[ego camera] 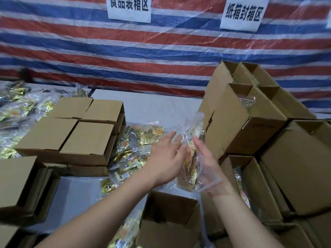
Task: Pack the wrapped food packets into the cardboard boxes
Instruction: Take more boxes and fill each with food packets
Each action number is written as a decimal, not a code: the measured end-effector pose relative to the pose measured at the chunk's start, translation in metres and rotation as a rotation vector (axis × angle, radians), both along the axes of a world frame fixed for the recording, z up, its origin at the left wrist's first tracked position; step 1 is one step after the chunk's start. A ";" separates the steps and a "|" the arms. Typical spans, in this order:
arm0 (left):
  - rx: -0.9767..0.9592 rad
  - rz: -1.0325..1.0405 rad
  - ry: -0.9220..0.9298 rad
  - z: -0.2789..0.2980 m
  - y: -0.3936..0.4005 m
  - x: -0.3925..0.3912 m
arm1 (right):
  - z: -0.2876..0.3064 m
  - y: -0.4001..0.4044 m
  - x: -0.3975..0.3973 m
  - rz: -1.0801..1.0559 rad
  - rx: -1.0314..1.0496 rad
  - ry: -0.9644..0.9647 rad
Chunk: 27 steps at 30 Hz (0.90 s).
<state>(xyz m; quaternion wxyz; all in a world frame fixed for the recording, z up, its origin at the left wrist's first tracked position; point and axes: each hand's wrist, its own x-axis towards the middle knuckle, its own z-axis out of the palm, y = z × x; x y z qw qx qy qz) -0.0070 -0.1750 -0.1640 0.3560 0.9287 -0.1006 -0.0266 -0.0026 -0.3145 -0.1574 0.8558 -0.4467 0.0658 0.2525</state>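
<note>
A: Where is there room around the open box [170, 219]?

B: Straight above it, its mouth is clear. To its right, stacked cartons [247, 122] form a wall. To its left, closed boxes [71, 133]. Beyond it, loose packets [132, 151], then bare table [152, 108].

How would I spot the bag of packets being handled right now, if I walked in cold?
Find the tall stack of open cardboard boxes at the right. Just left of it, both hands meet over the grey table. Between the left hand and right hand is a clear zip bag, the only bag lifted off the loose pile.
</note>
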 end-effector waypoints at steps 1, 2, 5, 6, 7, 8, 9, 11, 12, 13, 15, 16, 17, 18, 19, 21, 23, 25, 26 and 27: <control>-0.087 -0.004 0.070 -0.012 0.010 -0.003 | -0.003 -0.005 -0.002 -0.038 -0.103 -0.022; -0.148 -0.001 0.156 -0.027 0.022 -0.008 | -0.006 -0.011 -0.003 -0.067 -0.244 -0.064; 0.010 -0.016 0.372 -0.087 0.056 -0.027 | -0.019 -0.023 -0.012 -0.001 -0.591 -0.246; 0.058 -0.025 0.429 -0.108 0.063 -0.035 | -0.024 -0.024 -0.014 0.067 -0.661 -0.301; 0.053 -0.029 0.491 -0.126 0.068 -0.043 | -0.030 -0.024 -0.016 0.159 -0.734 -0.367; 0.004 -0.027 0.545 -0.141 0.070 -0.049 | -0.037 -0.022 -0.017 0.268 -0.825 -0.442; -0.067 -0.023 0.584 -0.153 0.071 -0.054 | -0.045 -0.019 -0.018 0.389 -0.918 -0.508; -0.223 0.009 0.614 -0.163 0.071 -0.064 | -0.058 -0.012 -0.021 0.645 -1.046 -0.562; -0.288 0.025 0.615 -0.164 0.072 -0.068 | -0.064 -0.009 -0.023 0.773 -1.086 -0.551; -0.329 0.040 0.620 -0.165 0.072 -0.071 | -0.071 -0.006 -0.025 0.889 -1.128 -0.534; -0.370 0.094 0.641 -0.167 0.073 -0.074 | -0.085 -0.001 -0.026 1.057 -1.230 -0.504; -0.377 0.125 0.645 -0.169 0.072 -0.075 | -0.092 0.004 -0.025 1.116 -1.293 -0.505; -0.376 0.146 0.644 -0.172 0.070 -0.075 | -0.099 0.009 -0.024 1.175 -1.358 -0.520; -0.376 0.156 0.637 -0.172 0.068 -0.077 | -0.108 0.015 -0.023 1.237 -1.418 -0.543; -0.376 0.160 0.632 -0.172 0.065 -0.077 | -0.116 0.021 -0.023 1.300 -1.473 -0.564; -0.382 0.169 0.614 -0.173 0.060 -0.079 | -0.138 0.032 -0.025 1.389 -1.559 -0.572; -0.400 0.184 0.605 -0.175 0.060 -0.078 | -0.160 0.038 -0.026 1.403 -1.571 -0.531; -0.406 0.196 0.605 -0.179 0.062 -0.079 | -0.177 0.039 -0.032 1.363 -1.516 -0.474; -0.406 0.191 0.603 -0.180 0.063 -0.080 | -0.184 0.038 -0.036 1.312 -1.459 -0.429; -0.405 0.180 0.597 -0.182 0.064 -0.081 | -0.187 0.036 -0.040 1.253 -1.391 -0.376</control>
